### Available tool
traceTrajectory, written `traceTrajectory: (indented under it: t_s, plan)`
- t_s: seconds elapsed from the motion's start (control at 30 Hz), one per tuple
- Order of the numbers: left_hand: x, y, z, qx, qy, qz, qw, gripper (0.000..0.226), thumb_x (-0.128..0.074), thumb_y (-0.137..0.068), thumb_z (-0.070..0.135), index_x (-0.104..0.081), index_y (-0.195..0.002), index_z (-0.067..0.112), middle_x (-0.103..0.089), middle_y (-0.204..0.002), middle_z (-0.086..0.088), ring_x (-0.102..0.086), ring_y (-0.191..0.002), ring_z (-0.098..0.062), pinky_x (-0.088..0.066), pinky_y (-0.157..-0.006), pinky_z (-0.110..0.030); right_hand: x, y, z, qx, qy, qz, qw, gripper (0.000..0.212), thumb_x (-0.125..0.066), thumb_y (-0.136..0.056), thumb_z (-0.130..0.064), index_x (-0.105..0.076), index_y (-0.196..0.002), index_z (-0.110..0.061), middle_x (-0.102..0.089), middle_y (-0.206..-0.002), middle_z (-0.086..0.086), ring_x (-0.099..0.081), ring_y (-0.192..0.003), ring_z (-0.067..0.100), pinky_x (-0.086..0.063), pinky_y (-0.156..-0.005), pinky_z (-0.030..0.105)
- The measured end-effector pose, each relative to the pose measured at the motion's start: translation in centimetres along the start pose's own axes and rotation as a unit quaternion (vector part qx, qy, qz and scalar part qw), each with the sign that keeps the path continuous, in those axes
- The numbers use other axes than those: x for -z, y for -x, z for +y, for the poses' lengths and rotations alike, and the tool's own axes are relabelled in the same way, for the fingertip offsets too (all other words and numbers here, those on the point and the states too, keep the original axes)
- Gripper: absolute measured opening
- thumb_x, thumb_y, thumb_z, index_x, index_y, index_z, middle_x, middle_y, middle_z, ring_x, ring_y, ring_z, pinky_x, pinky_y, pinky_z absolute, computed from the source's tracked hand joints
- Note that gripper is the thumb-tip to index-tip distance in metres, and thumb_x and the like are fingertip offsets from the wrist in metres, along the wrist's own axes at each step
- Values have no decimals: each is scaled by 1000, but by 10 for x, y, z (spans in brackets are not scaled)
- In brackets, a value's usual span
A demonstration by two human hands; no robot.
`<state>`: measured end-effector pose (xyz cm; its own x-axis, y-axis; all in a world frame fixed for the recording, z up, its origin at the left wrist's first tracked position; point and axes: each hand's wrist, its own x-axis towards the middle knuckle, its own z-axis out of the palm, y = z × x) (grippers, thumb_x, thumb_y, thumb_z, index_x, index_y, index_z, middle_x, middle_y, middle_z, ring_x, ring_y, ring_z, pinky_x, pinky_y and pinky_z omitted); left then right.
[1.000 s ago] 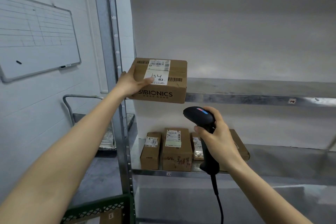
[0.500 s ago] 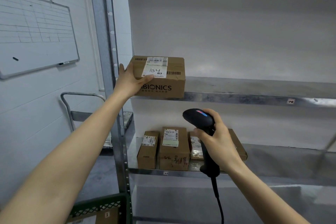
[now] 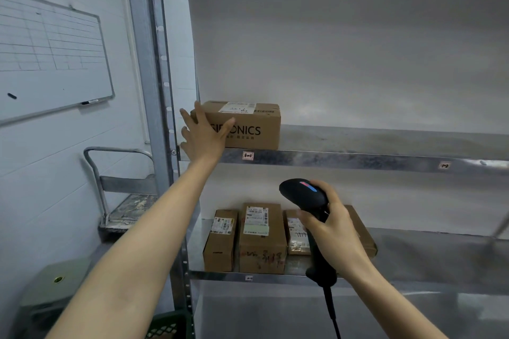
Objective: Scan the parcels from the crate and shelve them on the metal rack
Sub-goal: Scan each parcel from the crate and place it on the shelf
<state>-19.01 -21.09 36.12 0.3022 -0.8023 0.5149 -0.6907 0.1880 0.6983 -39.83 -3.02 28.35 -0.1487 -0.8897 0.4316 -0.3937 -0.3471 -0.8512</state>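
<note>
The SIBIONICS parcel (image 3: pixel 248 126) sits on the upper shelf (image 3: pixel 358 161) at its 9 o'clock end, close to the front rim and beside the rack upright (image 3: pixel 143 63). The left grip (image 3: pixel 205 135) lies flat and spread against its front-left corner, clasping nothing. The right grip (image 3: pixel 334 231), at the parcel's 5 o'clock, is curled round the scanner (image 3: pixel 303 195). A lopsided push there could skew the box, and a careless withdrawal could drag it over the rim onto the lower parcels (image 3: pixel 261 239).

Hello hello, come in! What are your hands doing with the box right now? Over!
Left hand open, flat against SIBIONICS box. Right hand grips scanner. Box sits on upper shelf, nothing in the way.
</note>
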Motion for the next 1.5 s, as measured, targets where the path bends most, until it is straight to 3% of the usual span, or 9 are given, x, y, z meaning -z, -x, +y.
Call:
traceTrajectory:
  t_s: [0.13,0.3,0.47,1.0,1.27,1.5]
  plan:
    - [-7,9,-10,-36,29,21,999,98,-52,-81,68,-3,-153,21,4,-159,-16,-16,-141,-44,-27,-106,-65,-2,2,3,-4,-3,-1,1000,48,-65,-87,-8,-49,-124,-35,-62,-102,-12,-60,-78,-3,-47,-61,9]
    - [-21,20,-23,-75,-1,51,996,106,-47,-77,74,3,-153,19,14,-159,-14,7,-146,-34,-2,-113,-60,-3,1,7,-9,-1,4,1000,50,-67,-86,-9,-49,-125,-36,-61,-106,-11,-59,-84,-4,-47,-65,8]
    - [-34,20,-19,-92,-48,72,992,104,-38,-79,77,5,-153,17,12,-159,-14,10,-147,-29,9,-111,-57,-8,-2,10,-8,3,3,1000,51,-68,-86,-10,-49,-127,-33,-61,-110,-11,-58,-88,-8,-45,-66,5]
    - [-43,1,-5,-48,-109,6,993,93,-44,-90,60,8,-152,14,16,-158,-14,10,-146,-32,1,-111,-62,-12,-2,10,-24,11,13,1000,52,-66,-86,-6,-49,-127,-33,-61,-109,-10,-58,-88,-4,-46,-69,8]
    - [-25,2,6,-9,-79,-64,995,95,-42,-89,65,8,-152,15,16,-159,-11,9,-146,-33,0,-111,-63,-6,17,-1,-18,-18,14,1000,52,-66,-85,-5,-51,-127,-32,-62,-108,-10,-60,-87,-2,-47,-69,9]
    - [0,40,-6,-34,-30,-96,994,95,-40,-86,69,8,-152,19,13,-160,-7,7,-147,-28,0,-113,-59,3,47,-13,1,-36,-5,999,49,-66,-86,-6,-52,-124,-33,-63,-103,-12,-61,-84,-4,-47,-64,8]
